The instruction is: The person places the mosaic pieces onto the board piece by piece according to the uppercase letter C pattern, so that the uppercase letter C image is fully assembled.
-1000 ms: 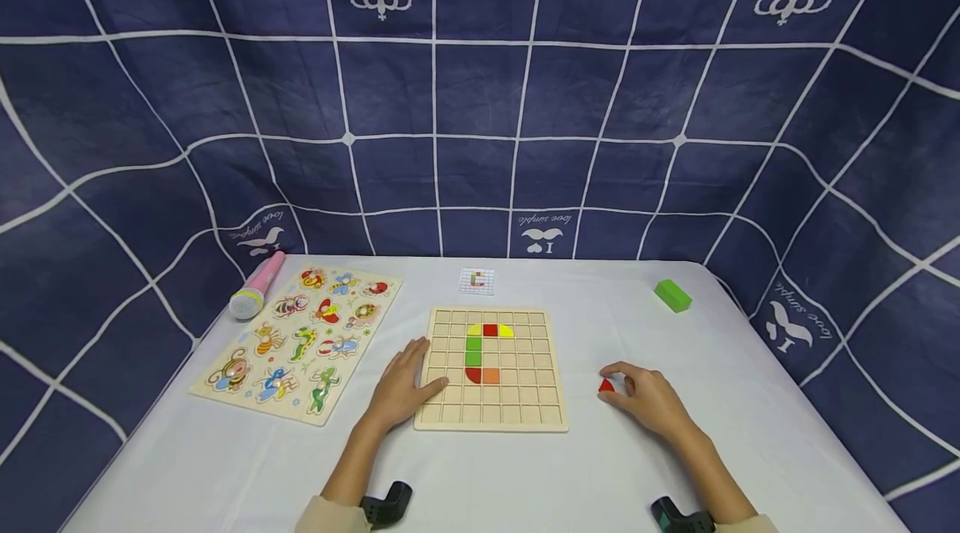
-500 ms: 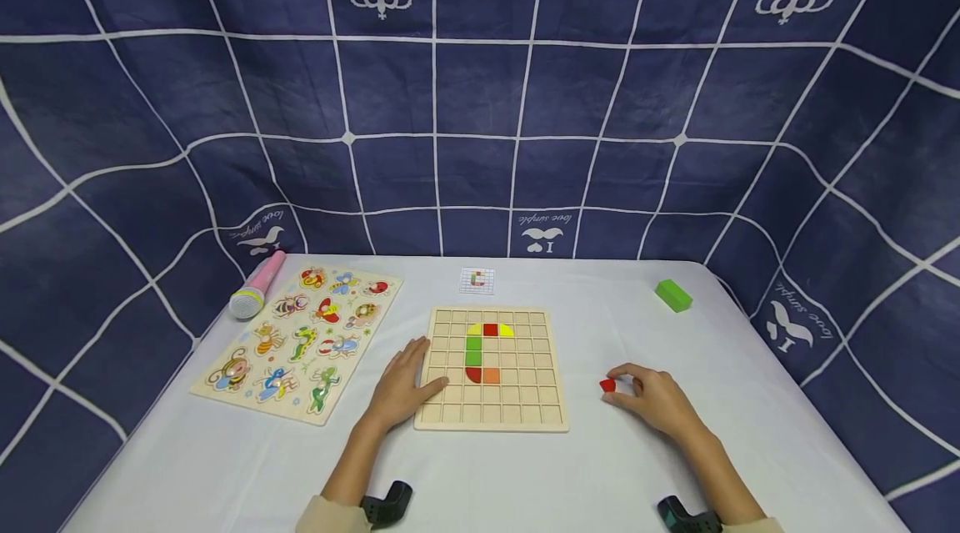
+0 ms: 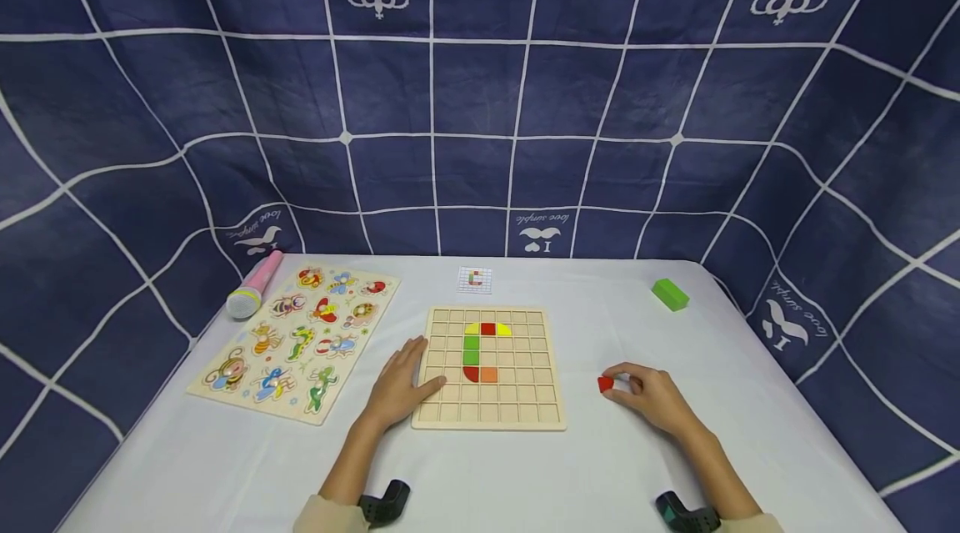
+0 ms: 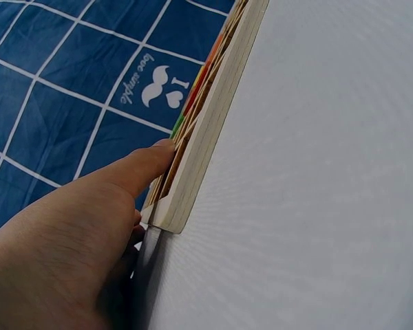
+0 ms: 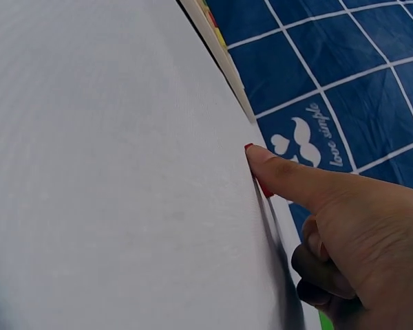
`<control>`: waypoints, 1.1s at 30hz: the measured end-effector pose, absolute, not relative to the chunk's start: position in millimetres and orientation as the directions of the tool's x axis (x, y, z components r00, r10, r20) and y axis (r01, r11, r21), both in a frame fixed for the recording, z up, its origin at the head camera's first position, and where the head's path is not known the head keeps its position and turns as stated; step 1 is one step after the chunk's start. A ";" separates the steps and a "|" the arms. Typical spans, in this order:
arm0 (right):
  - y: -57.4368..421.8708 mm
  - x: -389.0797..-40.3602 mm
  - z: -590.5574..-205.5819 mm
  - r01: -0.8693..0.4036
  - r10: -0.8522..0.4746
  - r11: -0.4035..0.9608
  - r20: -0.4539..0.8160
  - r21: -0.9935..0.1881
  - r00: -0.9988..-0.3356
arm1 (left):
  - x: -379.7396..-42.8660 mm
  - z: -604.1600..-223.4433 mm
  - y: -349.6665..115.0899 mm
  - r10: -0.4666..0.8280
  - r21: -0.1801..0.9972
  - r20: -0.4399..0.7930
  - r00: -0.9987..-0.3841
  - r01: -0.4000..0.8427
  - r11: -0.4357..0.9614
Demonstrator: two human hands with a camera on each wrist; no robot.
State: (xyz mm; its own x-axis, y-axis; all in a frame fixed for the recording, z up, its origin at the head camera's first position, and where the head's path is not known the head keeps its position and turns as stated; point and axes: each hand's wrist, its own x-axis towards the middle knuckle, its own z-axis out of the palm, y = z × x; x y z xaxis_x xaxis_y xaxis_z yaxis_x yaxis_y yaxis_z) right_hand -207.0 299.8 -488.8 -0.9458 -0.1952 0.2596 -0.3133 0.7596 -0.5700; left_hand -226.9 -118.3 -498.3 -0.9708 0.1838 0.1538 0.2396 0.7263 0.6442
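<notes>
In the head view a square wooden grid board (image 3: 525, 404) lies on the white table. Red, yellow, green and orange tiles (image 3: 471, 349) in its cells form a C shape. My left hand (image 3: 401, 387) rests at the board's left edge, its thumb (image 4: 151, 165) over the rim and the other fingers stretched along the side. To the right of the board, my right hand (image 3: 652, 399) pinches a small red tile (image 3: 605, 384) between thumb and forefinger. From the right wrist, the thumb covers most of that tile (image 5: 265, 188), close over the cloth.
A pattern card (image 3: 475, 280) with a matching C lies behind the board. On the left are an insect peg puzzle (image 3: 296, 358) and a pink toy microphone (image 3: 258, 287). A green block (image 3: 670, 294) sits at the back right. Blue checked cloth surrounds the table.
The red tile has turned between my right fingertips and shows a different outline. My right hand has shifted very slightly to the right; the left hand has stayed at the board.
</notes>
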 end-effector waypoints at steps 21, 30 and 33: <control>226.1 -234.0 -472.5 -0.393 -0.301 0.733 0.253 -0.556 -0.920 | -228.8 -500.9 -117.2 0.182 0.645 0.168 -0.969 0.248 0.723; 181.3 -242.9 -472.7 -0.478 -0.417 0.689 0.241 -0.545 -0.876 | -226.9 -500.6 -119.0 0.176 0.644 0.162 -0.971 0.239 0.726; 171.4 -244.9 -474.4 -0.506 -0.447 0.676 0.247 -0.536 -0.860 | -227.0 -500.2 -118.9 0.176 0.642 0.167 -0.970 0.242 0.728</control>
State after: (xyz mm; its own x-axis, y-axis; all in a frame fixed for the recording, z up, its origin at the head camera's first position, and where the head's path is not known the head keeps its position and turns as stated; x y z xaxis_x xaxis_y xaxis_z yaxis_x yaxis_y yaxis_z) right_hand -244.9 171.4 -474.4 -0.8597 -0.4471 0.2471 -0.5057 0.6763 -0.5355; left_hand -227.0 -118.9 -500.2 -0.9701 0.1757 0.1671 0.2424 0.7275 0.6419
